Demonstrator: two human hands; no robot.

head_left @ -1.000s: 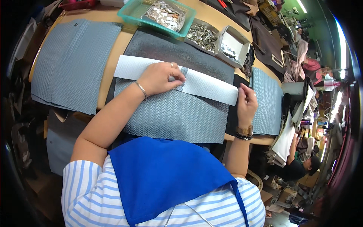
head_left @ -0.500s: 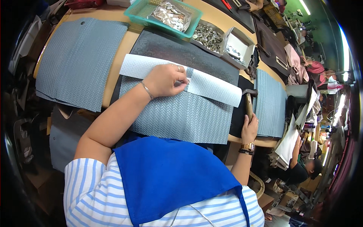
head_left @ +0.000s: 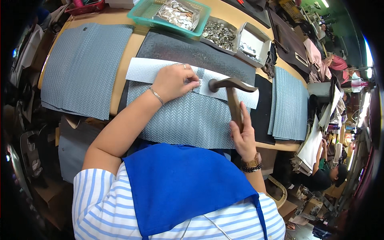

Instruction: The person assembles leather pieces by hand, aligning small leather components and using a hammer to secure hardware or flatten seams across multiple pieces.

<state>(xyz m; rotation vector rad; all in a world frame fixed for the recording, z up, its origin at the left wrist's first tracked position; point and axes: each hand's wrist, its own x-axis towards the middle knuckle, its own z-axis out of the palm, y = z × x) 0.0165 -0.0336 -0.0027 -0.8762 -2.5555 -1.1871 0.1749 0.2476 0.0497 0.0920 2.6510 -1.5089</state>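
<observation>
My right hand (head_left: 244, 134) grips the wooden handle of a hammer (head_left: 231, 89), its metal head raised over the right part of a folded sheet. My left hand (head_left: 176, 81) rests on that sheet with thumb and finger pinched together; a tiny shiny piece at the fingertips is too small to name. The sheet is a grey-blue herringbone-textured panel (head_left: 172, 124), its far edge folded toward me so the white backing (head_left: 146, 71) shows. A narrow grey strip crosses the fold beside my left fingertips. Beneath lies a dark worn board (head_left: 160, 46).
Beyond the board stand a green plastic basket (head_left: 140, 18) with a bag of small pieces, a box of metal fasteners (head_left: 218, 34) and a white box (head_left: 262, 48). Stacked grey-blue panels (head_left: 86, 68) lie left, more panels (head_left: 290, 104) right. A co-worker (head_left: 334, 176) is at far right.
My right hand has swung the hammer up and leftward from the right edge of the folded panel to above it. My left hand stays pinched at nearly the same spot.
</observation>
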